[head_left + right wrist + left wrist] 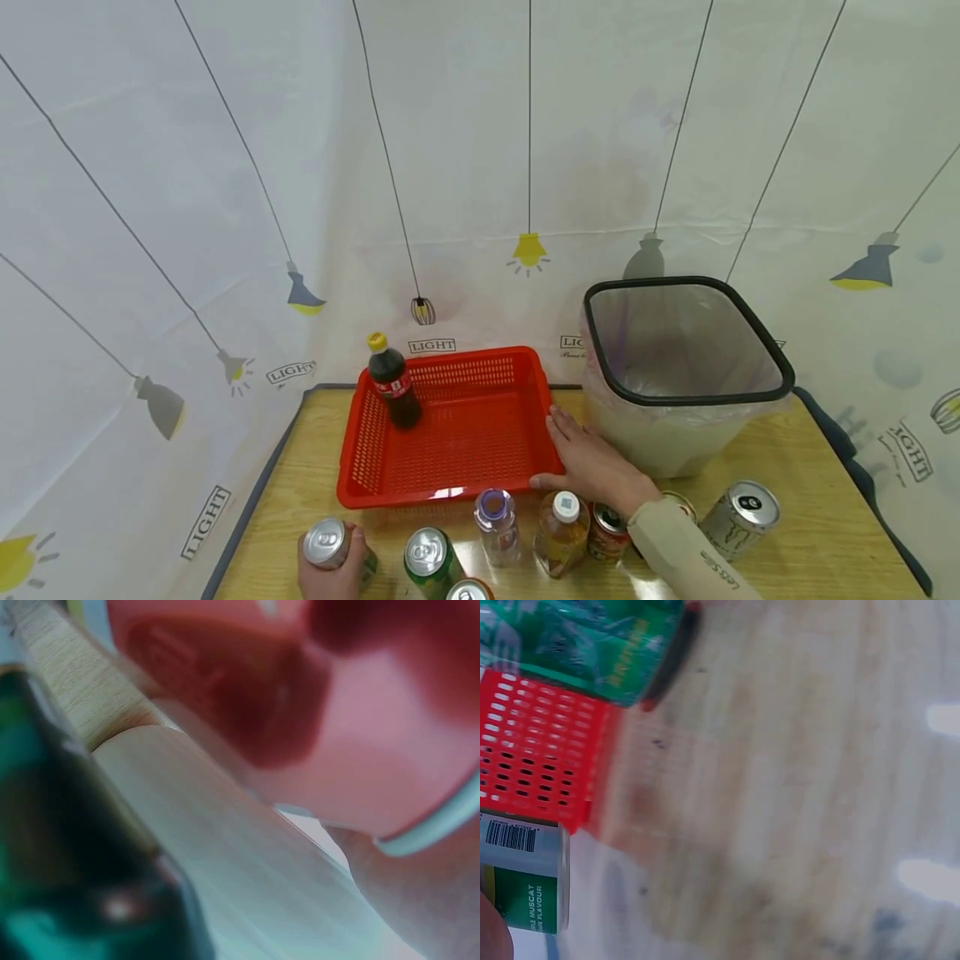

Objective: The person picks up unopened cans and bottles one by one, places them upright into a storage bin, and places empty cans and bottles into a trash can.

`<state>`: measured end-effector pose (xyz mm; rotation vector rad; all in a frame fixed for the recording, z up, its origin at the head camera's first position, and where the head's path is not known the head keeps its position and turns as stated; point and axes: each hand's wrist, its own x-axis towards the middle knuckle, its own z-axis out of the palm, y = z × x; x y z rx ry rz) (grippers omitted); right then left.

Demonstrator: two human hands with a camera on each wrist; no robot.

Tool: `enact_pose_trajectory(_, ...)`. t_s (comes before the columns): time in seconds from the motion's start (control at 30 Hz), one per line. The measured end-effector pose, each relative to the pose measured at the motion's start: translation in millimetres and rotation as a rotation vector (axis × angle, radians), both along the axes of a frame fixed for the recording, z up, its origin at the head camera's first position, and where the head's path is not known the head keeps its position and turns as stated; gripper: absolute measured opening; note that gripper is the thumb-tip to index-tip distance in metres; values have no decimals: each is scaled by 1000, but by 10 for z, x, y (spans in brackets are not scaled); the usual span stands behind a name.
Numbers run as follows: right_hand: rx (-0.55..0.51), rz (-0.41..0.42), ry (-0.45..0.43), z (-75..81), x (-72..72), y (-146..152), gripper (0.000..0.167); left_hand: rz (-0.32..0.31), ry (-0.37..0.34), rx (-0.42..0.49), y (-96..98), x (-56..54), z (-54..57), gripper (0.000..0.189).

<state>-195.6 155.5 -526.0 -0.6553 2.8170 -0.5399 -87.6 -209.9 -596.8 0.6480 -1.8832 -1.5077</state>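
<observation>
My left hand (341, 581) grips a drink can (325, 542) with a silver top, left of the basket's front corner. In the left wrist view this can (526, 900) shows a green and grey side with "MUSCAT" lettering. My right hand (596, 468) lies with fingers extended along the right rim of the red plastic basket (480, 454), its thumb by the front corner. Inside the basket, at the left, a cola bottle (393, 387) with a yellow cap leans. Under the right forearm are a red can (608, 533) and an amber drink bottle (561, 537).
Right of the basket stands a lined bin (660, 433) with a black rim. A silver can (738, 521) stands at the right. Along the front are a green can (432, 558), an orange-rimmed can (469, 592) and a clear bottle (498, 533) with a purple neck.
</observation>
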Motion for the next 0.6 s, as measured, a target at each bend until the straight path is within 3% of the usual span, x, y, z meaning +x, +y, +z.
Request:
enact_pose_trajectory(0.17, -9, -2, 4, -4, -5, 0, 103, -7, 101, -60, -13, -7, 132, 33)
enact_pose_trajectory(0.6, -2, 9, 21, -20, -11, 0, 104, -105, 216, -1, -12, 31, 429, 36)
